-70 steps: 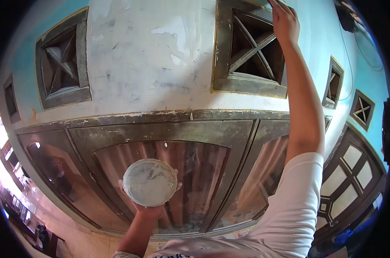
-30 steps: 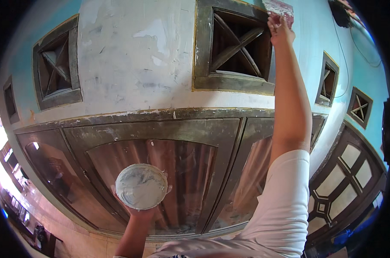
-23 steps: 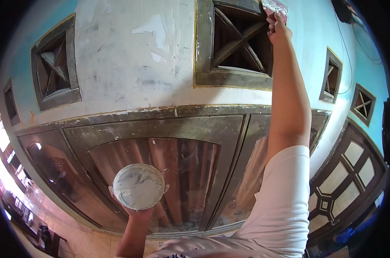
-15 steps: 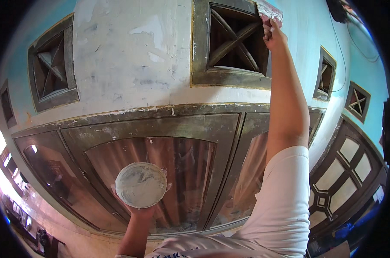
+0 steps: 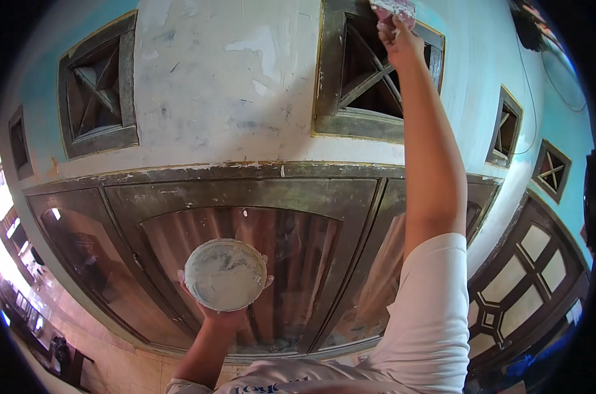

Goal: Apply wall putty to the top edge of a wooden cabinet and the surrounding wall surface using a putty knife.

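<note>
My right hand (image 5: 403, 43) is raised high, closed on a reddish putty scraper (image 5: 395, 10) smeared with white paste, held over the upper part of a dark wooden vent frame (image 5: 329, 98) with crossed bars. My left hand (image 5: 224, 316) supports a shallow round dish (image 5: 226, 276) spread with whitish putty, its fingertips showing round the sides. The dish is in front of a dark wooden window (image 5: 239, 194) with glass and pinkish curtains below the vents. The wall (image 5: 226, 92) between the vents is white and patchy.
More cross-barred vents (image 5: 97, 85) sit at left and right. A dark panelled door (image 5: 528, 269) stands at the right beside a turquoise wall (image 5: 564, 125). Wires hang at the upper right (image 5: 531, 98). Tiled floor (image 5: 140, 368) and dark furniture (image 5: 61, 354) show at lower left.
The scraper and my right hand have moved leftward, from the vent frame's right edge to over its top middle. My left hand still holds the dish. The view has shifted slightly.
</note>
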